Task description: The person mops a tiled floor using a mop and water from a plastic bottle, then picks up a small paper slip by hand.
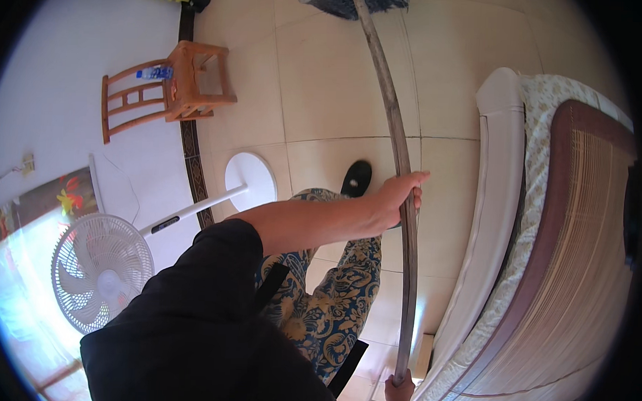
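Observation:
A mop's long, worn wooden handle (pixel 391 104) runs from the far floor down to the lower edge. Its dark, stringy mop head (pixel 381 1) rests on the tiles at the top and is partly cut off. My left hand (pixel 399 198) is wrapped round the handle about midway, the arm stretched across from the left. Low in the view, my right hand (pixel 400 394) grips the handle's near end; that forearm is mostly out of sight.
On the left stand a white pedestal fan (pixel 103 271) and a wooden chair (pixel 198 83) with a plastic bottle (pixel 154 72). A bed with a woven mat (pixel 559 258) lines the right side, its pale frame (pixel 495 171) near the handle. Beige tiles (pixel 339 81) cover the floor.

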The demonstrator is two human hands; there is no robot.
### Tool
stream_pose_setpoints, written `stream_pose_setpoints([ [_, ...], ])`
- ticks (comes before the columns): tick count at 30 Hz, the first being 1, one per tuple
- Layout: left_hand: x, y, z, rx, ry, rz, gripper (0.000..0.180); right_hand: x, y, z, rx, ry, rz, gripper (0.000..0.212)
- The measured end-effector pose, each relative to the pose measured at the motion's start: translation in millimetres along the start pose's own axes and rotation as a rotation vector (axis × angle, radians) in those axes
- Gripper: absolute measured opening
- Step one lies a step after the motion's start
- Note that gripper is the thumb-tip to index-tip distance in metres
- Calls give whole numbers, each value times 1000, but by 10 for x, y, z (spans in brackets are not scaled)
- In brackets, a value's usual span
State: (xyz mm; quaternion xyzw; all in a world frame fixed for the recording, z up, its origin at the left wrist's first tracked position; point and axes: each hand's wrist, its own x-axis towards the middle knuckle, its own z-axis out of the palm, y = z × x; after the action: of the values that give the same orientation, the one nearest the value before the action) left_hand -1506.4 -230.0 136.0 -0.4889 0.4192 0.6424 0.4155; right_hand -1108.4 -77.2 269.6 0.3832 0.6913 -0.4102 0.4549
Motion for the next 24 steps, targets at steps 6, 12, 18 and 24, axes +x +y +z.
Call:
stream_pose_setpoints([
  [6, -407, 18, -324, -216, 61, -113, 22, -124, -60, -747, -390, -91, 32, 36],
  [12, -697, 583, -728, -471, 99, -123, 26, -49, -1142, -1433, -635, -183, 3, 41],
  [18, -639, 1546, -1238, -786, 180, -88, 30, 209, -2901, -1778, -737, -80, -245, 28],
  [24, -178, 2480, -2044, -899, 287, -15, 32, 348, -5193, -1646, -714, -239, -128, 51],
])
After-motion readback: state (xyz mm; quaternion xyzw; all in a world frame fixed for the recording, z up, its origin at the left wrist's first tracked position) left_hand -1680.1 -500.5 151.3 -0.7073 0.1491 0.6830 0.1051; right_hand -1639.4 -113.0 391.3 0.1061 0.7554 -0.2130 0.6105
